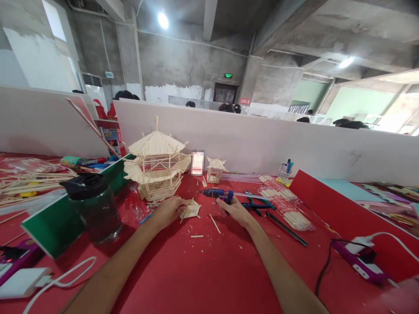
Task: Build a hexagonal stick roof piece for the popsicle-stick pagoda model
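Note:
My right hand [236,210] is wrapped round a blue hot glue gun [220,193], with its nozzle pointing left and a clear glue stick [250,196] trailing from its back. My left hand [170,211] has its fingers closed on the edge of a small polygonal panel of wooden sticks [191,209], low over the red table. Two loose sticks lie near my hands: one slanted [215,223] and a short one [197,236]. Behind my left hand stands a two-tiered stick pavilion [157,161], and farther right a smaller stick pavilion [215,170].
At left are a dark water bottle [94,207] and a green board [54,231]. Pliers [257,205], a long black tool [288,229] and bagged sticks [284,203] lie at right. A red board [327,205] and power strip [362,264] are beyond. A white partition [262,141] stands behind.

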The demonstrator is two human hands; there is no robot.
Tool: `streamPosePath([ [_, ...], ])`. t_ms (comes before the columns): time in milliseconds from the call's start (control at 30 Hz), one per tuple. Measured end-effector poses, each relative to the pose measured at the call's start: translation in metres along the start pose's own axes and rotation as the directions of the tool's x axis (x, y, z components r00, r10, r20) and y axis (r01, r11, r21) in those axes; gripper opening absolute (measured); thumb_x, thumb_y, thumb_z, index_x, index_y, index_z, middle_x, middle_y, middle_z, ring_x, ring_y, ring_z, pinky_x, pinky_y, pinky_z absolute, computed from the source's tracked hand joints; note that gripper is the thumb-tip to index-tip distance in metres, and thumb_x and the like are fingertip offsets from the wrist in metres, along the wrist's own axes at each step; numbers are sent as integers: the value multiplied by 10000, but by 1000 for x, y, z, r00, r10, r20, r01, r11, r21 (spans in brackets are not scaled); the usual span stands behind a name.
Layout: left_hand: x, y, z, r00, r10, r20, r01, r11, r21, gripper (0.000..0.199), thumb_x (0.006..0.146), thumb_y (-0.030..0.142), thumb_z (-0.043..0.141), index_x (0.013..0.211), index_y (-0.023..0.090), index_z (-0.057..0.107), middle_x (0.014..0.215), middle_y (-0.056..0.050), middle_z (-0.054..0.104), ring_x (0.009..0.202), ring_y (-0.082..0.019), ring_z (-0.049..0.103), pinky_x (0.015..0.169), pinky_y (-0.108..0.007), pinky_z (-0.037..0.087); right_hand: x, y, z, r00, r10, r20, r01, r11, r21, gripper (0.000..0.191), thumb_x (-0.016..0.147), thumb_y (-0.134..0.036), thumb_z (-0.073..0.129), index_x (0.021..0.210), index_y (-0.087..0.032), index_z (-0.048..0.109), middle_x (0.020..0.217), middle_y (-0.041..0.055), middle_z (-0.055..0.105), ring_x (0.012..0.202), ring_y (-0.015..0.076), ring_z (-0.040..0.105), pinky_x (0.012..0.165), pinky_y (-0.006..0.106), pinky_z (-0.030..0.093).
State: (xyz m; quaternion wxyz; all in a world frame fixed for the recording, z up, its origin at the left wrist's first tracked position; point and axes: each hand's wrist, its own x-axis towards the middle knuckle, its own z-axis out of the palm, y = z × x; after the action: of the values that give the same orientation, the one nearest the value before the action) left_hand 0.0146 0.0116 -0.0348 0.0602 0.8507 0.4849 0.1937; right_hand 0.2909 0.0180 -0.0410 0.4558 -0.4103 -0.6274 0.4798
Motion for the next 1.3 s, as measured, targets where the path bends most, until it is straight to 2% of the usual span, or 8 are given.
streamPosePath([
  [67,1,-3,0,1000,-21,9,21,1000,10,246,939,242,473,847,186,694,846,-58,683,831,-205,625,721,-272,408,-4,-1,1,1000,-9,25,13,987,-160,366,735,-537,729,857,-202,647,681,-17,601,594,149,528,590,272,432],
  [133,1,-5,1,999,-31,14,31,999,19,240,939,246,483,867,180,702,856,-58,685,839,-201,625,731,-272,411,-8,-4,4,992,-45,122,80,949,-306,307,780,-489,698,902,-207,680,777,4,656,722,179,587,690,285,459],
  [200,2,-6,3,999,-36,11,36,999,17,226,933,252,503,896,180,714,879,-62,686,851,-202,626,741,-273,414,-10,-7,9,966,-59,252,159,904,-398,282,845,-463,630,932,-205,703,814,10,676,791,192,604,744,295,455],
  [267,2,-7,5,999,-32,10,32,999,8,218,928,253,517,913,183,724,896,-64,681,861,-203,625,745,-273,417,-11,-9,15,942,-67,330,214,875,-434,283,886,-449,580,948,-205,709,834,12,679,797,190,603,738,293,445],
  [433,1,-9,9,1000,-2,22,2,1000,-17,220,930,248,512,915,190,724,889,-54,652,844,-191,615,732,-263,418,-13,-10,28,938,-121,326,277,825,-493,249,891,-442,584,892,-215,687,819,7,656,704,161,559,653,263,404],
  [700,0,-15,14,1000,14,-5,-15,997,-75,214,932,268,514,899,196,713,858,-36,631,804,-169,600,716,-253,413,-16,-9,37,931,-156,331,323,777,-541,214,899,-420,585,895,-236,694,833,12,660,693,170,556,663,266,403],
  [900,0,-15,14,1000,5,2,-5,995,-101,205,925,245,518,901,185,712,886,-48,648,843,-177,607,777,-267,435,-15,-9,41,916,-183,358,366,746,-556,199,901,-411,586,904,-249,702,832,23,663,733,190,567,692,275,406],
  [1300,-1,-18,16,1000,15,-7,-16,993,-117,187,921,263,533,893,188,702,888,-48,652,846,-188,614,768,-269,434,-16,-6,41,930,-170,327,342,727,-596,258,896,-448,585,816,-223,684,813,32,665,703,185,567,660,270,396],
])
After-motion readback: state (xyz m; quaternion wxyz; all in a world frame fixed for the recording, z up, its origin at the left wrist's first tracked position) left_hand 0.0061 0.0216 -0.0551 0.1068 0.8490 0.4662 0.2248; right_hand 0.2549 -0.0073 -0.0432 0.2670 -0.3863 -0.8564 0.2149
